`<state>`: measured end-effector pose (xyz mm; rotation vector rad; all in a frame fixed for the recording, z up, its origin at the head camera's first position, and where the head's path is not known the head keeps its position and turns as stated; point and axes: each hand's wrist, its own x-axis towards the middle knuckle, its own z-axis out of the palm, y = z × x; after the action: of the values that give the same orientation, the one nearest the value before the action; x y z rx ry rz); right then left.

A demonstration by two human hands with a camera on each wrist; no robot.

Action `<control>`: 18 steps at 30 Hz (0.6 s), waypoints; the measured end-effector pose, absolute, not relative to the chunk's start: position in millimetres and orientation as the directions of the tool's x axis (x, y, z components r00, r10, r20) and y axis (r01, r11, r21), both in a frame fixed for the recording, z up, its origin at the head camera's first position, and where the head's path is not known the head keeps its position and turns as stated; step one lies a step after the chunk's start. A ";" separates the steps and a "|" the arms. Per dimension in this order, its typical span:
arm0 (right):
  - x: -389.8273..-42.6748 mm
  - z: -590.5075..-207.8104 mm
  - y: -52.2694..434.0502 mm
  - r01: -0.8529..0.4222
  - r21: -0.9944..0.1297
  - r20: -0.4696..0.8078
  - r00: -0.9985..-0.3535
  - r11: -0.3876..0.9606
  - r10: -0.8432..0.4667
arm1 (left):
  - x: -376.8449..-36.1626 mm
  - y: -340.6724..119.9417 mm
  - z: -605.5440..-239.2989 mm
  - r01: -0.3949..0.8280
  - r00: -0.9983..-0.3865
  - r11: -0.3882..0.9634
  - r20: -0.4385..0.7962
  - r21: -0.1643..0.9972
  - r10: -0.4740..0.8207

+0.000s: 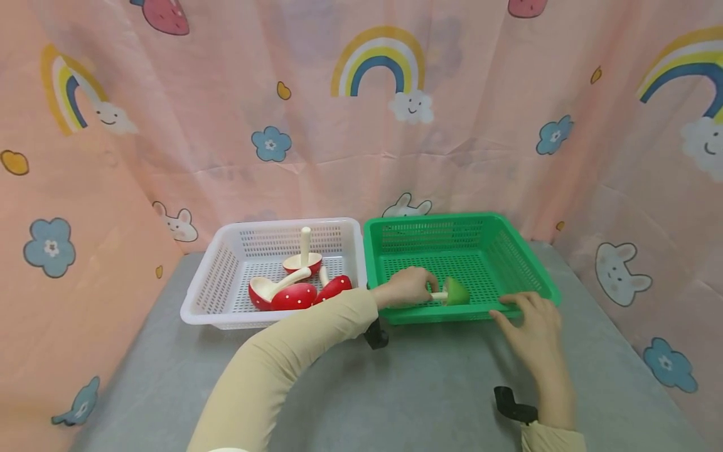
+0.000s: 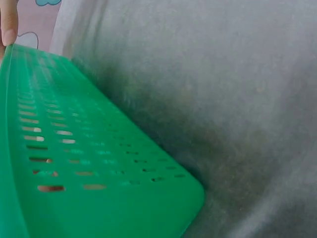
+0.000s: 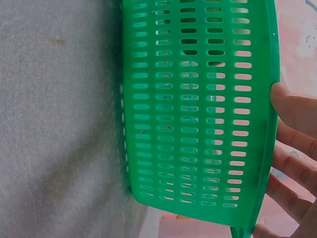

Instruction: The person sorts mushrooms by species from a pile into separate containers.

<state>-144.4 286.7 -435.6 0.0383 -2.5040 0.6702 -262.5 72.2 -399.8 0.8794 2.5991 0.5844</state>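
My left hand [image 1: 407, 287] reaches into the green basket [image 1: 435, 220] and pinches the pale stem of a green-capped toy mushroom [image 1: 456, 292], which lies low over the basket floor near the front wall. The fingers of my right hand [image 1: 528, 312] rest on the basket's front right rim. In the right wrist view those fingers [image 3: 297, 114] lie over the rim of the green basket [image 3: 198, 124]. The left wrist view shows only the outer wall of the green basket [image 2: 74, 163] and a fingertip [image 2: 9, 25] at its top edge.
A white basket [image 1: 294, 225] stands touching the green one on its left and holds several red white-dotted toy mushrooms [image 1: 294, 296]. Both sit on a grey table [image 1: 429, 383]. Pink patterned curtains [image 1: 508, 157] close off the back and both sides.
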 end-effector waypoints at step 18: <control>-144.2 -435.4 285.9 -0.157 -0.449 0.519 -0.847 0.879 0.114 | -254.1 44.5 -387.4 0.631 -0.712 0.640 -0.001 0.438 0.702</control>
<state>-144.2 285.9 -435.4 0.0306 -2.4962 0.6588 -254.1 44.5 -387.4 1.1023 2.6875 0.6188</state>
